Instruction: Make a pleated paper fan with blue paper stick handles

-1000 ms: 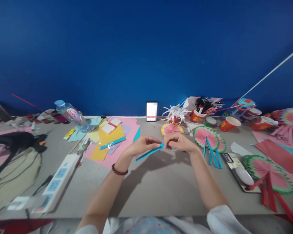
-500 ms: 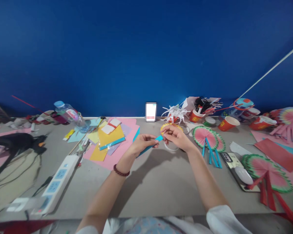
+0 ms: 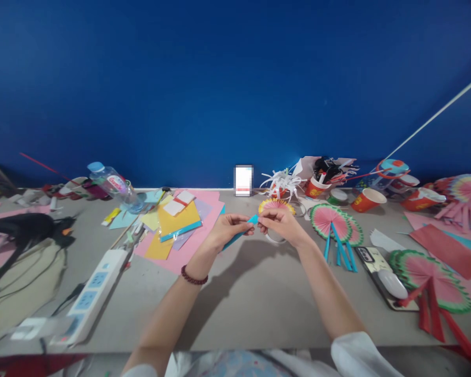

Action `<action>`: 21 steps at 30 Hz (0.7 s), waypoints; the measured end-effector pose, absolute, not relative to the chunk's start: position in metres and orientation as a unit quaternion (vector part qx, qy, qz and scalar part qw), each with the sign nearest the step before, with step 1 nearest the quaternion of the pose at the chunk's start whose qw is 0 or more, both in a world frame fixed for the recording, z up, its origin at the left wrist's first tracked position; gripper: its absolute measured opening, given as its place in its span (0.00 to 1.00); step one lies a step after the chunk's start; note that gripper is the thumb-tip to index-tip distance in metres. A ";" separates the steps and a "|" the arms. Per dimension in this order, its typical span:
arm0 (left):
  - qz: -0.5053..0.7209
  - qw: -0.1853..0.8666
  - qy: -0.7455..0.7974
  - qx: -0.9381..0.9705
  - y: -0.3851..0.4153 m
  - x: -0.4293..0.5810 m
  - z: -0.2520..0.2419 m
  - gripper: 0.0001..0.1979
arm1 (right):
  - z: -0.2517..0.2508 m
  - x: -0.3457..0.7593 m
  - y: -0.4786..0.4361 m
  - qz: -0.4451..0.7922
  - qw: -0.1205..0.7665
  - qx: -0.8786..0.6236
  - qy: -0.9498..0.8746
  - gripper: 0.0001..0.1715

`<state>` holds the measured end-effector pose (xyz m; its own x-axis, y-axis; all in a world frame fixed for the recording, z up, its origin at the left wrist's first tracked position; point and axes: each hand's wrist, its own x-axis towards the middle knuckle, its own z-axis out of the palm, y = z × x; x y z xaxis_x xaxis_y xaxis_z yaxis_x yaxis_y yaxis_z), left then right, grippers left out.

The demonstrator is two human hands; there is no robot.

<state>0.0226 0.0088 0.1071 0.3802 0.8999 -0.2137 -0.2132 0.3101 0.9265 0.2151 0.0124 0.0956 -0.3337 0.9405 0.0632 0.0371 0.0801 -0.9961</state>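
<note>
A folded blue paper strip (image 3: 234,240) slants between my hands above the table. My left hand (image 3: 232,229) is closed round it, the thumb pressed along the top. The strip's pointed tip stands out past that thumb. At this tip my right hand (image 3: 277,223) pinches, thumb against forefinger; its other fingers are curled. Just behind the right hand lies a yellow pleated paper fan (image 3: 277,205), partly covered by it. A white ring (image 3: 275,239), perhaps a tape roll, shows under the right hand. Further right lies a pink and green pleated fan (image 3: 325,222) with blue strips.
Coloured paper sheets (image 3: 180,209) and a power strip (image 3: 96,293) lie to the left, with a plastic bottle (image 3: 115,183) behind. Paper cups (image 3: 369,200) stand at the back right. A phone (image 3: 377,262) with a white mouse (image 3: 392,284) lies near another fan (image 3: 435,277).
My right hand has come down and slightly left, its fingers now closed at the strip's tip. The left hand has barely moved.
</note>
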 end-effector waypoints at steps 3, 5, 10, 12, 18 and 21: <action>0.394 0.704 0.397 0.437 0.009 0.023 0.107 0.19 | 0.094 0.214 0.013 0.549 0.419 -0.403 -0.601 0.14; 0.395 0.700 0.400 0.440 0.009 0.023 0.106 0.19 | 0.093 0.214 0.014 0.547 0.417 -0.410 -0.599 0.15; 0.396 0.695 0.406 0.442 0.011 0.023 0.101 0.18 | 0.091 0.213 0.014 0.541 0.412 -0.424 -0.598 0.16; 0.397 0.699 0.407 0.434 0.012 0.023 0.100 0.18 | 0.091 0.212 0.014 0.543 0.419 -0.428 -0.589 0.16; 0.385 0.701 0.420 0.429 0.013 0.022 0.099 0.19 | 0.091 0.209 0.013 0.541 0.423 -0.444 -0.575 0.17; 0.393 0.691 0.421 0.437 0.013 0.024 0.098 0.19 | 0.091 0.208 0.012 0.550 0.421 -0.452 -0.562 0.18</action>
<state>0.0237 0.0132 0.0979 0.3372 0.9107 -0.2385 -0.1755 0.3097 0.9345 0.2082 0.0121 0.0915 -0.2368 0.9712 -0.0257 0.0451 -0.0154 -0.9989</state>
